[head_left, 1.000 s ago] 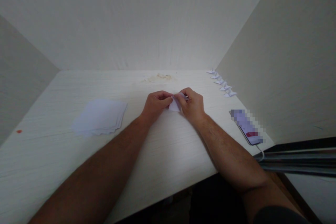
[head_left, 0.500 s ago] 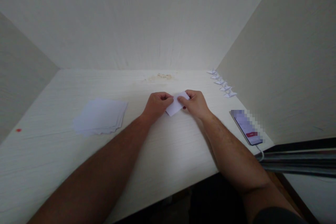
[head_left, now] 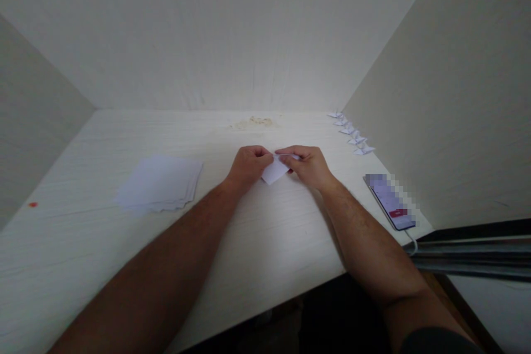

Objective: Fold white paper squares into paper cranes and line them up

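A small folded piece of white paper (head_left: 271, 171) is held between my two hands over the middle of the table, one corner pointing toward me. My left hand (head_left: 251, 165) pinches its left side between thumb and fingers. On the opposite side my right hand (head_left: 305, 163) grips it, thumb on the near face and index finger stretched along the top edge. Part of the paper is hidden behind the fingers, so its exact folds do not show.
To the left lies a stack of white paper sheets (head_left: 161, 182). Several folded paper cranes (head_left: 355, 138) line the right wall. A phone (head_left: 388, 199) with a cable lies at the table's right edge. A small red spot (head_left: 33, 204) marks the far left.
My right index finger has moved left across the paper's top edge, and the upper right corner that stood up is now covered or folded down. My left hand keeps its pinch.
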A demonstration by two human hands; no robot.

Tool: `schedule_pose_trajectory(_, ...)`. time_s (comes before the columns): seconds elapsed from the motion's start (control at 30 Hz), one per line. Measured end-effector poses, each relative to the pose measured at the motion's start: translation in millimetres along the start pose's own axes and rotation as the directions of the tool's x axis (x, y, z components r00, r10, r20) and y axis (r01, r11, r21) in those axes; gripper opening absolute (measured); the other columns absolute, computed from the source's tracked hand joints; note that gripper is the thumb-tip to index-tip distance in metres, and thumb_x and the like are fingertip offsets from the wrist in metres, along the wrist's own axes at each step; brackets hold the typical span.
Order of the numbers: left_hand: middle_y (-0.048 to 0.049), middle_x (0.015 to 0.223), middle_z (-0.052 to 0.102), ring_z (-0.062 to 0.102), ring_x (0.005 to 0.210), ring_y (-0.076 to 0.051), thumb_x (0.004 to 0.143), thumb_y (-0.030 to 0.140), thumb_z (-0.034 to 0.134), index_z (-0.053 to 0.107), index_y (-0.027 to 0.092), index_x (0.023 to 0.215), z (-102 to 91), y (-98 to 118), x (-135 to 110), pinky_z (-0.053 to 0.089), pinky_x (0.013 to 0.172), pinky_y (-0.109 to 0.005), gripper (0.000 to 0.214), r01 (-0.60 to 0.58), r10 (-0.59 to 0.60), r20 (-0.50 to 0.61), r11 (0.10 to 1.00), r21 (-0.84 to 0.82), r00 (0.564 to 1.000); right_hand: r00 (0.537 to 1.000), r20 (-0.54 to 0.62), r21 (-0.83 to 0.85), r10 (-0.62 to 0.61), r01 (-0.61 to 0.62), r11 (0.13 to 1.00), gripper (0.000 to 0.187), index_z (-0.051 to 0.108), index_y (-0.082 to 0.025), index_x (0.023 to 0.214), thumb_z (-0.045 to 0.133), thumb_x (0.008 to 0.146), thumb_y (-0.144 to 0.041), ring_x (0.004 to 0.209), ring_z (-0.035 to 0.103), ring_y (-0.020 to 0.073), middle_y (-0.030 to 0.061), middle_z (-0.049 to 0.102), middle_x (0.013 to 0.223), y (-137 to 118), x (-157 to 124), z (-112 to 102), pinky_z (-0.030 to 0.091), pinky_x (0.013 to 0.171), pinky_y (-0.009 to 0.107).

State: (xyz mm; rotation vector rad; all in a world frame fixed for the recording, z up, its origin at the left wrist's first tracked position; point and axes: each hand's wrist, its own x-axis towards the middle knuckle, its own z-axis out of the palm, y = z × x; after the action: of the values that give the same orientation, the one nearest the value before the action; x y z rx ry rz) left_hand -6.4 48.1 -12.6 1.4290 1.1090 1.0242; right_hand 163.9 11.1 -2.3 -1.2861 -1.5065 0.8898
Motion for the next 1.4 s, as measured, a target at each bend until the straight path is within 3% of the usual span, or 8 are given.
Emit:
schedule_pose_trajectory(0.17, 0.0014, 0.051, 0.055, 0.046, 0.048, -0.011, 0.064, 0.025, 0.067, 0.064, 0.017, 0.054, 1.7, -4.2, 2.8, 0.030, 0.045, -0.023, 0.013, 0.036, -0.038, -0.035, 0.998, -0.060, 0.999, 0.999, -0.016, 0.028, -0.049, 0.050, 0.998, 0.014, 0.080, -0.023, 0.081, 0.073, 0.072, -0.030, 0.062, 0.065, 0.0126, 0.0010, 0.075, 0.073, 4.8, 0.9, 2.3, 0.055, 0.059, 0.026)
schedule_pose_trajectory(0.43, 0.0003, 0.052, 0.056, 0.047, 0.047, -0.011, 0.061, 0.026, 0.071, 0.065, 0.017, 0.055, 2.8, -7.4, 4.9, 0.031, 0.046, -0.025, 0.013, 0.090, -0.096, -0.018, 0.976, -0.200, 0.995, 0.997, -0.019, -0.004, -0.075, 0.075, 0.997, 0.021, 0.080, -0.023, 0.077, 0.064, 0.065, -0.015, 0.066, 0.068, 0.0141, 0.0009, 0.077, 0.074, 7.6, 0.5, -0.4, 0.054, 0.065, 0.027)
schedule_pose_trajectory(0.9, -0.0004, 0.057, 0.062, 0.051, 0.052, -0.012, 0.062, 0.031, 0.076, 0.069, 0.016, 0.061, 0.8, -5.2, 1.4, 0.036, 0.049, -0.025, 0.017, 0.061, -0.051, 0.052, 0.978, -0.200, 0.997, 0.999, 0.007, 0.001, -0.047, 0.047, 0.999, 0.017, 0.078, -0.020, 0.075, 0.065, 0.066, -0.016, 0.070, 0.068, 0.0140, 0.0023, 0.076, 0.077, 8.3, 2.0, -3.7, 0.056, 0.071, 0.030)
schedule_pose_trajectory(1.0, -0.0004, 0.059, 0.063, 0.051, 0.052, -0.011, 0.062, 0.032, 0.077, 0.069, 0.016, 0.063, 0.4, -2.7, -0.1, 0.036, 0.049, -0.024, 0.018, 0.046, -0.041, 0.030, 0.985, -0.167, 0.999, 0.997, 0.068, 0.076, -0.026, 0.020, 0.997, 0.017, 0.077, -0.019, 0.081, 0.067, 0.068, -0.022, 0.066, 0.066, 0.0131, 0.0021, 0.075, 0.076, 4.2, 2.6, -5.4, 0.057, 0.066, 0.029)
schedule_pose_trajectory(1.1, 0.0004, 0.059, 0.063, 0.051, 0.053, -0.011, 0.064, 0.032, 0.076, 0.069, 0.016, 0.064, -0.7, -3.7, 0.6, 0.036, 0.049, -0.023, 0.018, 0.024, -0.023, 0.012, 0.994, -0.106, 1.000, 0.998, 0.045, 0.129, 0.039, -0.044, 0.991, 0.027, 0.075, -0.017, 0.093, 0.071, 0.070, -0.030, 0.056, 0.063, 0.0112, -0.0001, 0.071, 0.067, -0.9, 3.5, -5.2, 0.054, 0.055, 0.025)
schedule_pose_trajectory(1.23, 0.0005, 0.060, 0.063, 0.052, 0.054, -0.011, 0.068, 0.035, 0.074, 0.069, 0.015, 0.067, -1.5, -6.6, 1.9, 0.037, 0.050, -0.023, 0.020, 0.003, -0.002, 0.011, 1.000, -0.029, 1.000, 0.983, 0.025, 0.075, 0.184, -0.186, 0.980, 0.023, 0.070, -0.013, 0.083, 0.075, 0.071, -0.032, 0.047, 0.061, 0.0102, 0.0008, 0.067, 0.056, -4.9, 2.9, -3.0, 0.048, 0.046, 0.020)
schedule_pose_trajectory(1.4, 0.0005, 0.061, 0.062, 0.050, 0.054, -0.011, 0.068, 0.035, 0.072, 0.069, 0.015, 0.067, -1.7, -4.9, 1.4, 0.036, 0.050, -0.023, 0.021, 0.002, -0.002, 0.004, 1.000, 0.004, 1.000, 0.977, 0.022, -0.006, 0.210, -0.210, 0.978, 0.017, 0.070, -0.013, 0.080, 0.074, 0.073, -0.028, 0.046, 0.060, 0.0093, 0.0010, 0.067, 0.054, -7.8, 1.0, -2.8, 0.045, 0.043, 0.017)
